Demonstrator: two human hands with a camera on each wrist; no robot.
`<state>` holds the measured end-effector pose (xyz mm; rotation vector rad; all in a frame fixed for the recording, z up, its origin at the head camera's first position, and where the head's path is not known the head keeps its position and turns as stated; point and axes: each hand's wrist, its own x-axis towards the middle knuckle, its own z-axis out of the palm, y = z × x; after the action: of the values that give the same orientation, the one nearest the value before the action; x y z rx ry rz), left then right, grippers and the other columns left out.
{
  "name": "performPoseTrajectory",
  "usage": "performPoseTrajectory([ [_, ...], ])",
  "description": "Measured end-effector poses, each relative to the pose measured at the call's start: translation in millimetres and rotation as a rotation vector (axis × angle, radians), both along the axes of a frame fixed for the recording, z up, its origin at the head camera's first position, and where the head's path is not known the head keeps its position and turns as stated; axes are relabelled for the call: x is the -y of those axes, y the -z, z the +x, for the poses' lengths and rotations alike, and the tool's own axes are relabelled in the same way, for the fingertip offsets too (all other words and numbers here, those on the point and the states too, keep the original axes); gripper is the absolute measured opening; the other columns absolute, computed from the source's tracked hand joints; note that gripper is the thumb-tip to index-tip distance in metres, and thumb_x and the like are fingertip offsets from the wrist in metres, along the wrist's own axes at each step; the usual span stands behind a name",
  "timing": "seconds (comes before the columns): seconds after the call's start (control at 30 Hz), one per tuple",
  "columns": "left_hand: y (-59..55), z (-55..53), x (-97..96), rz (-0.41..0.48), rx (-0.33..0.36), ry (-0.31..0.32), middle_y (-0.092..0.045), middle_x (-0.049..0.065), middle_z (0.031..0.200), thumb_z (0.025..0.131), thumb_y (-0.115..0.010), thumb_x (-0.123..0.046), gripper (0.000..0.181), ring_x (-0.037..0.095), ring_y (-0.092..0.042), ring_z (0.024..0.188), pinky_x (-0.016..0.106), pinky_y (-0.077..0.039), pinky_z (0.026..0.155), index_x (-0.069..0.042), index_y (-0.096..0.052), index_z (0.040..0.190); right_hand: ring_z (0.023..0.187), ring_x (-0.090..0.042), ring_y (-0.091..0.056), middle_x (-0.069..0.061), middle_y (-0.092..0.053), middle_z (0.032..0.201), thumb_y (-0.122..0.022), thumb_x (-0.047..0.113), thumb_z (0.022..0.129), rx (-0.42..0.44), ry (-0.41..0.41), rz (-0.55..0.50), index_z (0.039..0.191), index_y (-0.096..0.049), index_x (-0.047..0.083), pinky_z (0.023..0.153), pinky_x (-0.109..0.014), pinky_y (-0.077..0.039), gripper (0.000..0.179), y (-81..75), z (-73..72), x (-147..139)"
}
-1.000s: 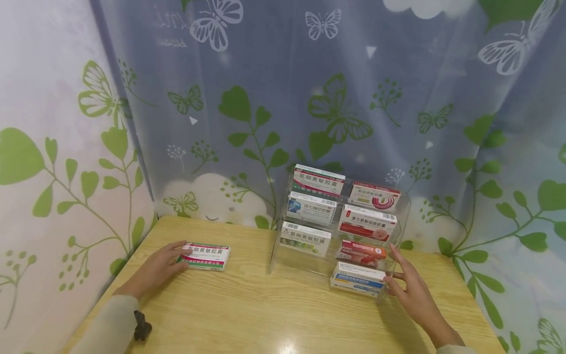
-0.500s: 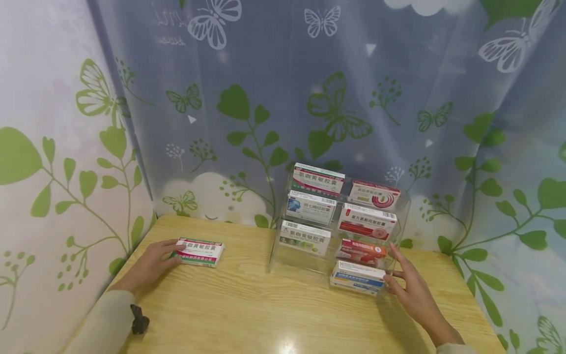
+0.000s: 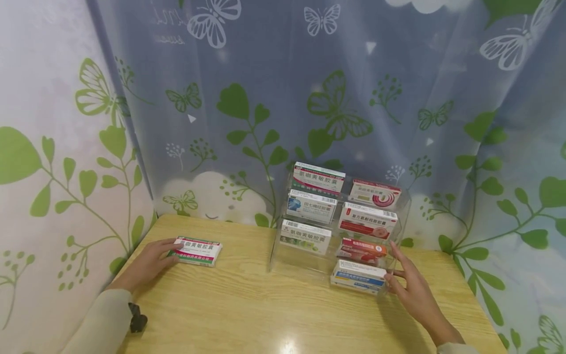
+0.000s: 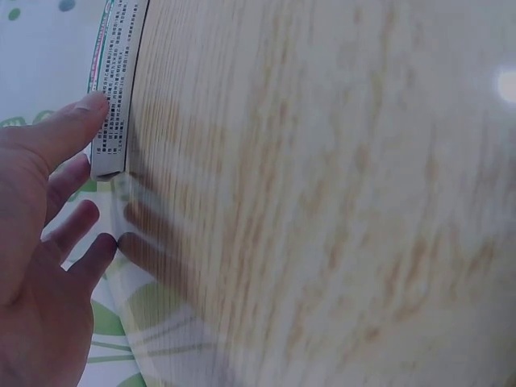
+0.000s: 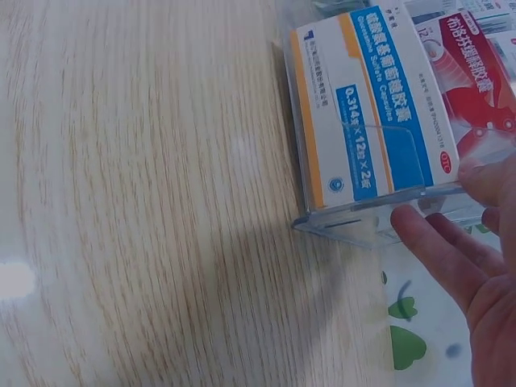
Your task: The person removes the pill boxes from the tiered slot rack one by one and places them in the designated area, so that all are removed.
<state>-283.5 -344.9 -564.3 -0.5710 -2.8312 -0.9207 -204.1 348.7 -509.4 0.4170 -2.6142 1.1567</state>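
Observation:
My left hand (image 3: 150, 263) holds the left end of a white, green and magenta medicine box (image 3: 199, 251) lying on the table. In the left wrist view the thumb (image 4: 85, 121) touches the printed narrow side, while the lower fingers are spread. Further right, my right hand (image 3: 413, 290) touches the right side of a clear tiered display rack (image 3: 298, 268). Its fingers are extended along the side wall, beside the lowest box. That blue, white and orange medicine box (image 5: 363, 113) sits in the rack's front tier, with a red medicine box (image 5: 476, 76) behind it.
Several other medicine boxes stand in two columns in the rack, including a green and white box (image 3: 305, 238) on the left. A wood-grain table (image 3: 247, 314) lies under everything. The patterned curtain (image 3: 265, 98) hangs close behind the rack and along both sides.
The left hand and the medicine box it holds have shifted slightly left and away from me. The right hand and the rack have stayed in place.

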Motion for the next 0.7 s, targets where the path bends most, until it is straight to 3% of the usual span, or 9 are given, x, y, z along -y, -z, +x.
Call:
performPoseTrajectory([
  [0.23,0.5,-2.4,3.1,0.022,0.018,0.01,-0.049,0.04,0.157,0.104,-0.075,-0.017,0.045,0.066,-0.043,0.144,0.08,-0.036,0.116,0.004,-0.067,0.143,0.116,-0.06,-0.069,-0.036,-0.035,0.167,-0.066,-0.006,0.105,0.013,0.014,0.002,0.176,-0.018,0.018,0.07,-0.026,-0.068,0.089,-1.4,0.3,1.9],
  [0.37,-2.3,-2.2,-0.7,0.031,-0.023,0.002,-0.051,0.04,0.155,0.102,-0.078,-0.015,0.042,0.066,-0.045,0.141,0.081,-0.036,0.114,0.003,-0.07,0.139,0.115,-0.06,-0.068,-0.037,-0.035,0.167,-0.066,-0.006,0.105,0.01,0.015,0.007,0.176,-0.018,0.017,0.07,-0.025,-0.067,0.089,-0.7,0.0,1.3],
  [0.57,-14.7,-3.6,-23.3,-0.003,-0.107,0.004,-0.057,0.036,0.151,0.101,-0.078,-0.014,0.035,0.064,-0.05,0.138,0.082,-0.038,0.112,0.0,-0.073,0.134,0.116,-0.061,-0.068,-0.036,-0.035,0.168,-0.066,-0.005,0.106,0.022,0.011,0.001,0.177,-0.017,0.019,0.07,-0.025,-0.067,0.09,-0.4,-0.4,0.2],
  [0.7,-30.5,-3.2,-49.6,0.049,-0.114,0.018,-0.058,0.03,0.154,0.104,-0.076,-0.018,0.037,0.059,-0.049,0.142,0.08,-0.039,0.114,-0.003,-0.072,0.137,0.116,-0.06,-0.068,-0.036,-0.035,0.168,-0.066,-0.004,0.106,0.025,0.009,-0.004,0.177,-0.016,0.022,0.07,-0.025,-0.067,0.091,0.9,-1.6,-0.9],
])
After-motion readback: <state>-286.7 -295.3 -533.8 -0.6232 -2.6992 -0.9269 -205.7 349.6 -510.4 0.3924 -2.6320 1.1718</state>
